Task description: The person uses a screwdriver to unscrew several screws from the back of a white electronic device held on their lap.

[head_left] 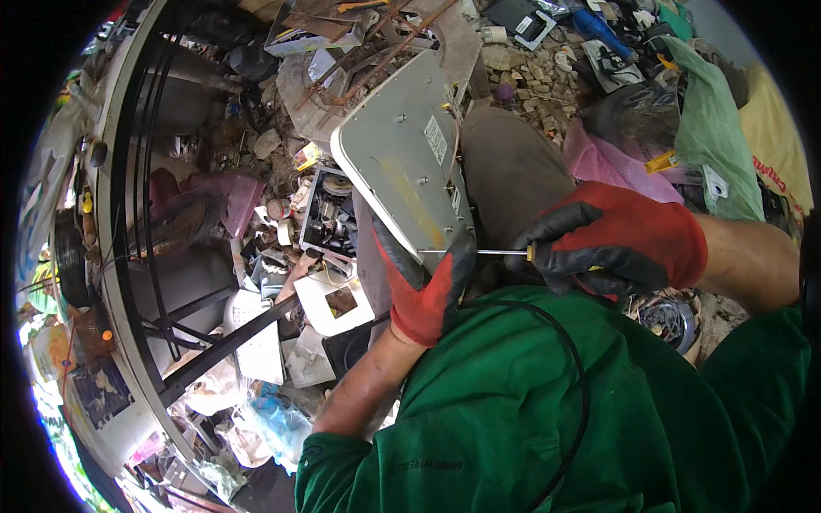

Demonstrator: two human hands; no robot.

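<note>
A flat, whitish-grey panel [398, 141] with rounded corners, small screws and labels on its back leans up between my knees. My left hand [423, 291], in a red and black work glove, grips its lower corner between thumb and fingers. In my right hand [620, 244], gloved alike, is a screwdriver [492, 252]. Its thin metal shaft points left, with the tip at the panel's lower edge by my left thumb. Most of the screwdriver's handle is hidden inside my fist; a yellow bit shows at its front.
A crate of small metal parts [332, 214] and a white square frame [333, 299] lie left of the panel. Beyond is a worn board [316, 115] bearing rusty rods. A black metal rack [137, 214] stands at left. Plastic bags [714, 128] lie at right; a black cable [573, 359] crosses my shirt.
</note>
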